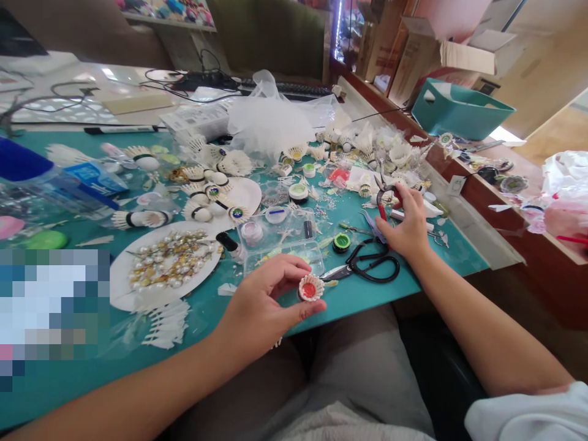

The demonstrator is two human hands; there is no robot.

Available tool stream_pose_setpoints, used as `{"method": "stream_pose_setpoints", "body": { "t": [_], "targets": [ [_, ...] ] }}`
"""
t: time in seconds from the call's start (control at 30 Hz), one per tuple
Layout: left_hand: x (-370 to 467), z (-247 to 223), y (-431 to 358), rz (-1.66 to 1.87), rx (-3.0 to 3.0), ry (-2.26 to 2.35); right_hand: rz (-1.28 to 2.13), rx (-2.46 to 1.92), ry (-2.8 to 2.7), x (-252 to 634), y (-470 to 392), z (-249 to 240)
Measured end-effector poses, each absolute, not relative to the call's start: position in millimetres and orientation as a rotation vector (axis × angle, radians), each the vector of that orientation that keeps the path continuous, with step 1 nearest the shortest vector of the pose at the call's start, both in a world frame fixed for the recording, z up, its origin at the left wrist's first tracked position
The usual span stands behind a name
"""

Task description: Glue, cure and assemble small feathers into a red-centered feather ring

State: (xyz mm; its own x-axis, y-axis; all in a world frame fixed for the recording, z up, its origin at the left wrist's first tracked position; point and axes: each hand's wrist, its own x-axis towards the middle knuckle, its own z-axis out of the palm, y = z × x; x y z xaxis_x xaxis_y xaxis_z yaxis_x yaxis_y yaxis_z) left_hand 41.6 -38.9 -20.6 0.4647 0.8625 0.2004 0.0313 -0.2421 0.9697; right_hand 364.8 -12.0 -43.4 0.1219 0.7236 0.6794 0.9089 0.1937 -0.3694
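Note:
My left hand (269, 300) holds a small white fluted cup with a red centre (311, 288) between thumb and fingers, over the table's front edge. My right hand (407, 223) is closed around red-handled pliers (382, 199), their metal jaws pointing up and away. Black-handled scissors (374, 260) lie on the green mat (353, 300) between my hands. A small pot of green material (342, 242) sits just left of the scissors' handles. Behind my left hand is an open clear plastic case (282, 236).
A white plate of pearls and gold beads (120, 278) is at the left. Cut shuttlecocks (202, 199) and white netting (273, 119) crowd the back. A teal basket (459, 110) stands at the back right. A blue-capped bottle (68, 190) lies far left.

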Motion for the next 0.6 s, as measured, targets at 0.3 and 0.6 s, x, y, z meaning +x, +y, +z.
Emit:
{"method": "stream_pose_setpoints", "body": {
  "t": [0.3,0.6],
  "targets": [
    [46.2,-18.3,-38.3,0.924,1.346,0.916,-0.261,-1.573,-1.665,365.6,-11.1,-44.0],
    [47.7,-13.7,-36.1,0.85,1.221,1.003,-0.234,-1.581,-1.672,366.8,-10.6,-45.6]
  ]
}}
